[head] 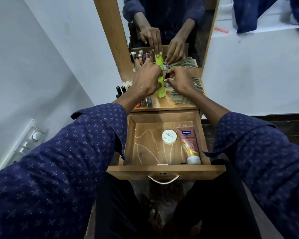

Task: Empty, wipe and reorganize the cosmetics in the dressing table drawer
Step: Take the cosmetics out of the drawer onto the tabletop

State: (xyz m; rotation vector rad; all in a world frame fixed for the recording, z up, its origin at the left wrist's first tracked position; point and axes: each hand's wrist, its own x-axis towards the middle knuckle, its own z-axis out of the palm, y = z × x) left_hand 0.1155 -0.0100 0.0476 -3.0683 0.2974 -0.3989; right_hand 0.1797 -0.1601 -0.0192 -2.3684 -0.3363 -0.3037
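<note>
Left hand (147, 80) closed around the upper part of a tall lime-green bottle (160, 89), which stands upright on the wooden tabletop (169, 103); index finger extended toward the far side, remaining fingers wrapped on the bottle. Right hand (179, 79) just right of that bottle, fingertips pinched together on a small dark-capped bottle (166, 80); whether it is lifted or resting on the surface cannot be told. Cluster of small nail-polish and lipstick containers (145, 100) at the left of the tabletop, partly hidden under the left wrist, with dark-capped ones (120, 90) at the far-left edge. Folded patterned cloth (181, 96) on the right of the tabletop, under the right forearm. Drawer (166, 170) pulled out on the near side, open, holding two items at its right: a round white jar (169, 136) with lid printing facing up, and a pink Vaseline tube (190, 146) lying flat against the right wall, white cap toward the near end. White powdery streaks (145, 144) across the drawer floor at left and centre. Metal handle (163, 180) on the drawer front. Mirror (171, 23) in a wooden frame at the far side, reflecting both hands and the bottle. White walls either side; switch panel (29, 142) on the left wall. Blue patterned sleeves (59, 161) on both arms.
</note>
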